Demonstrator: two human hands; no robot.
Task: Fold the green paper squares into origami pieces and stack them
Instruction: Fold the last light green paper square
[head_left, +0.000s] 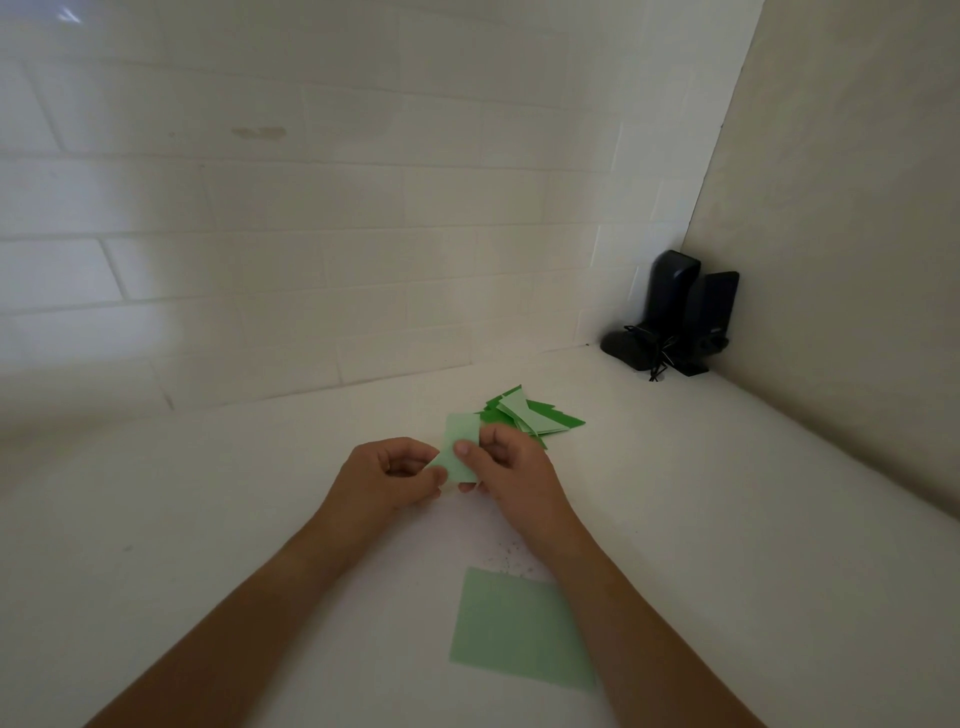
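A pale green folded paper strip (460, 440) is held upright just above the white counter, between both hands. My left hand (387, 475) pinches its lower left corner. My right hand (511, 465) pinches its right side, thumb pressed on the front. Behind the hands lies a pile of folded green origami pieces (530, 415) on the counter. A flat pale green paper square (511, 629) lies near me, partly under my right forearm.
Two black speakers (675, 312) with a tangled cable stand in the back right corner. A white tiled wall (311, 234) runs along the back and a plain wall on the right. Small dark crumbs (511, 558) dot the white counter (208, 519) by the flat square.
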